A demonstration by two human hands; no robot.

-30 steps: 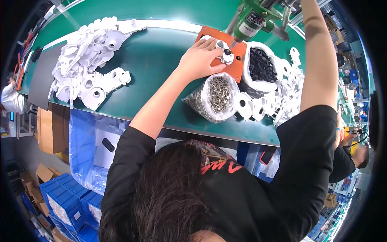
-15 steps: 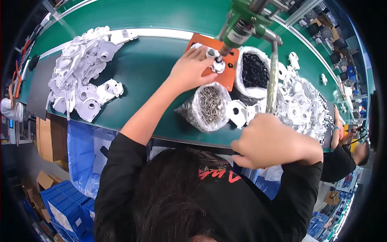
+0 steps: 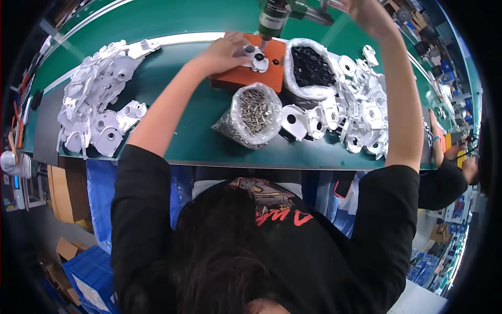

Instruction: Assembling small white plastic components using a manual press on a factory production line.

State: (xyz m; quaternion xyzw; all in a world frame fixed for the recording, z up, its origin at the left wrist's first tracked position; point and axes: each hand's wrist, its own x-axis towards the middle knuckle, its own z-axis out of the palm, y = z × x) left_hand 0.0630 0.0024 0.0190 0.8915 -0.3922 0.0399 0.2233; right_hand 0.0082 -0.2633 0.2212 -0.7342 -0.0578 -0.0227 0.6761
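Note:
My left hand (image 3: 226,54) is closed on a white plastic housing (image 3: 257,61) that lies on the orange fixture block (image 3: 246,77). A black round piece (image 3: 259,57) sits on the housing, just below the tip of the green press (image 3: 273,21). The tip appears slightly apart from it. My right hand (image 3: 370,17) is raised at the top edge beside the press's side arm (image 3: 316,15). Its fingers are smeared and partly cut off, so their hold on the lever cannot be made out. An open bag of metal screws (image 3: 254,112) stands in front of the fixture.
A white bag of black pieces (image 3: 312,65) stands right of the fixture. More white housings (image 3: 366,112) are heaped beyond it, and another heap (image 3: 99,89) lies at left. A co-worker's arm (image 3: 436,138) shows at far right. Blue crates (image 3: 91,272) stand below left.
My right hand has swung up from near the table's front edge to the top of the view. The press tip has lifted off the housing. My left hand stays on the housing.

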